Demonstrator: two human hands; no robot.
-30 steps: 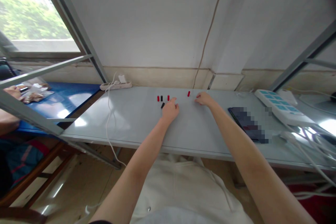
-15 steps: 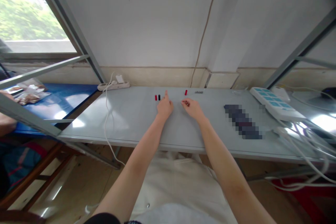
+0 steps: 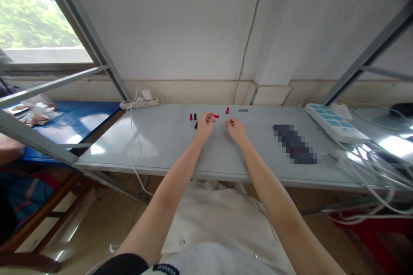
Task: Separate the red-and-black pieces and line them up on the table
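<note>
The left hand (image 3: 204, 125) pinches a small red cylinder (image 3: 216, 116) at the frame's centre; whether the right hand (image 3: 236, 129), curled nearby, holds anything cannot be told. A light, level pinch should steady it.

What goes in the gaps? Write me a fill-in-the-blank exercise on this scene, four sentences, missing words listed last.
The left hand holds a small cylinder coloured ____.
Left of that hand, a red cylinder sits beside one coloured ____.
The row of small dark pieces lies nearer to the ____ hand.
At the right, a large white box has square panels coloured ____.

Missing words: red; black; right; blue
</note>
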